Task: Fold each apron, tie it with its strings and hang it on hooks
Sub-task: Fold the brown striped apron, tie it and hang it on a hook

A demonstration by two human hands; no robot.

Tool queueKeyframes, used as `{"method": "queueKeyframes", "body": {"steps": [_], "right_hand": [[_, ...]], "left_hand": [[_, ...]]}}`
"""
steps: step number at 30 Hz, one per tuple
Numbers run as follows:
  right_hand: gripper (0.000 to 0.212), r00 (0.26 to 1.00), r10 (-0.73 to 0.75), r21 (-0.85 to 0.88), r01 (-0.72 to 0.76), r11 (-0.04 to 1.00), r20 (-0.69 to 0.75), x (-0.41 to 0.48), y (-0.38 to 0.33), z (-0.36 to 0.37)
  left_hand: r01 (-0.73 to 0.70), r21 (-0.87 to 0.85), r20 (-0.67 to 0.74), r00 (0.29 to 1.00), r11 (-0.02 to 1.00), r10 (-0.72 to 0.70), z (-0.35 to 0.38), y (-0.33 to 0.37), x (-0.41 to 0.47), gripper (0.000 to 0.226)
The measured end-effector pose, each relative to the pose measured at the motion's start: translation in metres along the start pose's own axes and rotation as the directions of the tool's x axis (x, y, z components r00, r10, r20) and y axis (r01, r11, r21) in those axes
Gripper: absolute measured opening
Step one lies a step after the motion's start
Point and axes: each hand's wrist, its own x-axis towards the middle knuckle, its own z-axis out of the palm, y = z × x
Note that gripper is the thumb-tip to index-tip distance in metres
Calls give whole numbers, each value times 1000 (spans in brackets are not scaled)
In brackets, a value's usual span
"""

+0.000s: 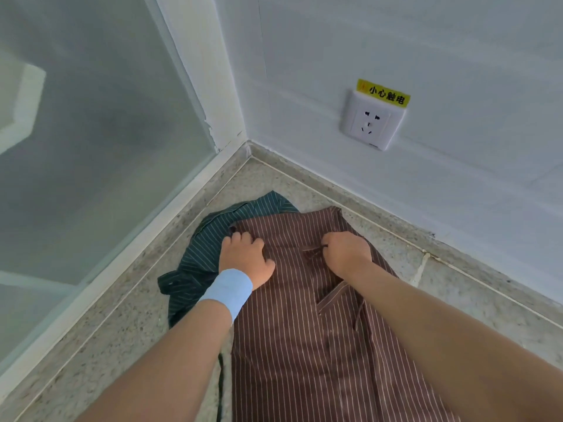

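At the left, a glass panel (91, 147) hems in the floor (100, 345). The green apron (195, 254) lies crumpled beside it, partly under the brown apron (289, 345). The left hand (246, 257) curls round the brown apron's top corner and the right hand (347, 251) clenches cloth and a string (313, 253), probably to square the top edge for folding. The wall (457, 193) is near on the right, so open floor lies toward the person.

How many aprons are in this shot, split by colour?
brown striped apron: 1
dark green striped apron: 1
Total: 2
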Motion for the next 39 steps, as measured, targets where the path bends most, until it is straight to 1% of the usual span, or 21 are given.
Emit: {"method": "queueKeyframes", "body": {"steps": [2, 5, 7, 10, 12, 14, 16, 17, 18, 20, 21, 23, 24, 26, 29, 30, 31, 33, 35, 37, 39], "right_hand": [[24, 996, -14, 48, 18, 999, -88, 10, -5, -6], [20, 981, -73, 49, 84, 995, -182, 25, -20, -25], [21, 982, -109, -18, 108, 994, -152, 31, -32, -37], [18, 992, -112, -143, 104, 984, -49, 40, -37, -53], [18, 981, -159, -197, 135, 971, -109, 44, -33, -58], [42, 933, -267, -143, 238, 961, -241, 47, -27, -54], [74, 914, -264, 141, 318, 938, -309, 46, -27, -47], [78, 926, -214, 279, 304, 911, -312, 45, -28, -44], [69, 933, -161, 363, 279, 889, -323, 46, -29, -40], [31, 928, -81, 415, 239, 878, -364, 45, -32, -32], [17, 938, -70, 431, 221, 875, -339, 44, -33, -28], [10, 978, -124, 441, 186, 878, -166, 45, -34, -18], [14, 984, -159, 417, 177, 892, -76, 45, -34, -13], [37, 981, -190, 336, 190, 923, -34, 43, -32, -5], [79, 964, -195, 219, 232, 948, -179, 40, -39, 2], [83, 964, -177, 198, 216, 956, -198, 40, -44, 3], [77, 967, -163, 176, 198, 964, -195, 41, -48, 4], [55, 974, -170, 66, 181, 981, -151, 43, -57, 6], [63, 978, -146, -10, 146, 989, -148, 44, -61, 10], [63, 958, -133, -9, 135, 991, -255, 39, -58, 7], [42, 900, -202, -43, 201, 979, -386, 30, -53, 9]], "left_hand": [[-58, -233, -110, 993, 971, 33, -10, 13, 12, 42], [-102, -585, -14, 993, 804, 115, -25, 42, 31, 44], [-67, -671, 59, 988, 738, 143, -35, 55, 41, 40], [-14, -701, 148, 975, 713, 164, -38, 60, 57, 22], [38, -776, 197, 963, 630, 185, -37, 56, 64, 16], [125, -877, 238, 952, 464, 193, -40, 53, 66, 13], [204, -929, 270, 944, 309, 188, -48, 49, 68, 13], [246, -937, 295, 938, 247, 185, -52, 46, 70, 14], [291, -937, 325, 929, 194, 178, -56, 42, 72, 17], [371, -928, 372, 917, 38, 145, -57, 33, 77, 15], [389, -917, 379, 918, -82, 117, -58, 27, 79, 12], [334, -893, 335, 941, -300, 50, -63, 15, 81, 17], [267, -904, 285, 958, -335, -6, -67, 8, 83, 23], [146, -940, 207, 963, -309, -174, -73, -4, 89, 45], [101, -929, 215, 931, -357, -295, -74, -23, 97, 72], [98, -939, 205, 930, -330, -306, -76, -25, 95, 78], [101, -970, 170, 931, -222, -323, -76, -27, 91, 80], [100, -986, 42, 924, 135, -380, -71, -22, 78, 65], [60, -879, -142, 914, 473, -380, -60, -17, 61, 47], [-75, -699, -337, 911, 711, -235, -40, -13, 46, 30], [-212, -462, -429, 903, 861, -7, -18, -9, 32, 17]]}}
